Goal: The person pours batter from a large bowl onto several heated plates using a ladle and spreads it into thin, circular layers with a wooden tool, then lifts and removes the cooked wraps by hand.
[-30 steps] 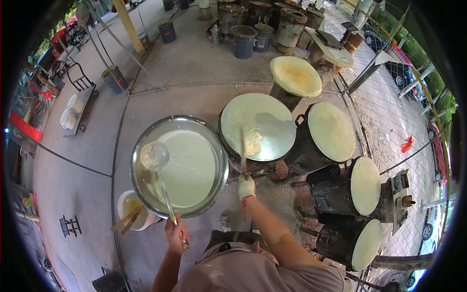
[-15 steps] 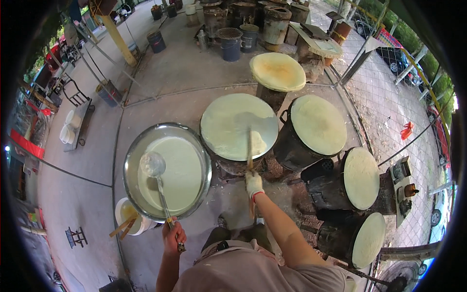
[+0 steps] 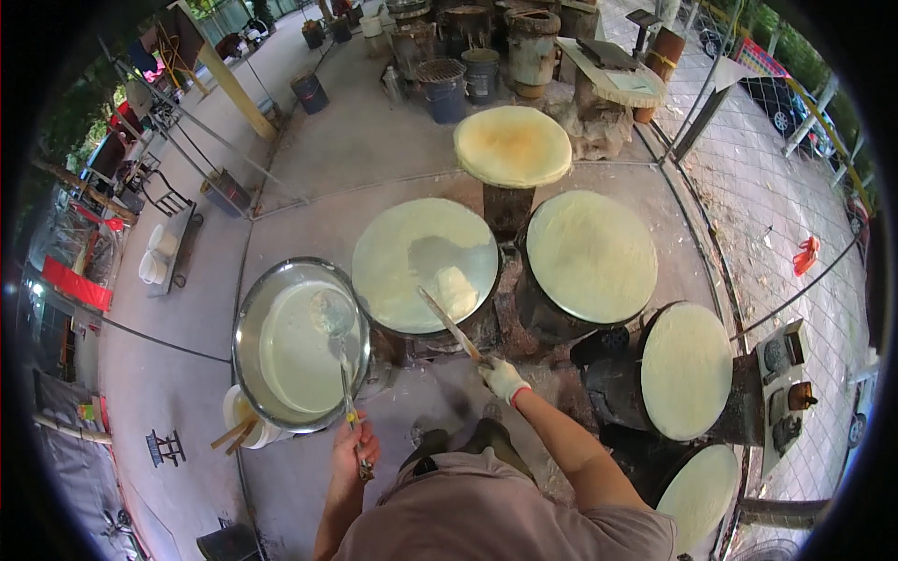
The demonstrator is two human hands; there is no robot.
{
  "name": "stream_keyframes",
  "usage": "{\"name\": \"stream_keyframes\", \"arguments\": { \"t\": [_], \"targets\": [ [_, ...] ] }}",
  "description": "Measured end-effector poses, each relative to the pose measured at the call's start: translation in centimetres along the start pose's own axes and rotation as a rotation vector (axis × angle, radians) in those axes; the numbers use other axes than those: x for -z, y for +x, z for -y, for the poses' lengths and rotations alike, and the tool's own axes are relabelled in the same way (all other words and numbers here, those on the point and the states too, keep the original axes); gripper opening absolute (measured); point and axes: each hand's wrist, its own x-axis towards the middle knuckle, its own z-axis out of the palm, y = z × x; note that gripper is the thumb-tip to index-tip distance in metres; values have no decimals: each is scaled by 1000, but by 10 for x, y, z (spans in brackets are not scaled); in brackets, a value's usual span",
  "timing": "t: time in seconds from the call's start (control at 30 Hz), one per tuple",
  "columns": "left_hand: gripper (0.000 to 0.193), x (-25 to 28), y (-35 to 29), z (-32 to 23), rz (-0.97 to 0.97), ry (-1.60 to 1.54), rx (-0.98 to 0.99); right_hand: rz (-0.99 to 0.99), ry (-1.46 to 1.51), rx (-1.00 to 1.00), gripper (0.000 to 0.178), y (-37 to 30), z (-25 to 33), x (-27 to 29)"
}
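Note:
My bare left hand (image 3: 354,451) grips the long handle of a metal ladle (image 3: 332,312). The ladle's bowl, coated with pale liquid, is over the batter (image 3: 290,346) in a wide steel basin (image 3: 251,374). My right hand (image 3: 505,381), in a whitish glove, is closed round a wooden spreader (image 3: 449,321). Its far end reaches over the near part of a round griddle (image 3: 412,332). Pale batter covers much of that griddle, with a greyish uncovered patch towards its right and a thicker blob of batter (image 3: 458,293) below the patch.
Several round cooking drums topped with pale sheets curve along the right, including one sheet (image 3: 592,257) beside the griddle and another (image 3: 687,371) nearer me. A browned stack (image 3: 513,147) stands behind. A white bucket (image 3: 236,408) holding wooden sticks sits by the basin. Wire fencing (image 3: 758,206) runs at right.
The ladle's bowl has moved right within the basin. My right hand has shifted right and nearer me, and the spreader now slants up to the left. The view has also shifted.

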Motion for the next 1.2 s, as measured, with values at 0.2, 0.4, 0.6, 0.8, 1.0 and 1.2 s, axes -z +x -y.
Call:
{"name": "stream_keyframes", "arguments": {
  "t": [0.2, 0.4, 0.6, 0.8, 1.0, 1.2],
  "targets": [
    [23, -31, 9, 13, 37, -48, 44, -198, -66, 18, 37, 44, 33, 44],
    [27, -31, 24, 6, 43, -26, 62, 196, 71, 83, 34, -14, -20, 17],
    [29, -5, 38, -5, 106, -95, 123, -340, -248, -70, 35, 76, 9, 66],
    [29, 18, 44, -21, 143, -161, 186, -392, -214, -93, 43, 107, 95, 61],
    [25, 40, 49, -37, 142, -175, 205, -641, 671, 27, 41, 65, 59, -3],
    [25, 53, 66, -46, 156, -174, 258, -381, 503, -31, 37, 68, 91, -5]
  ]
}}
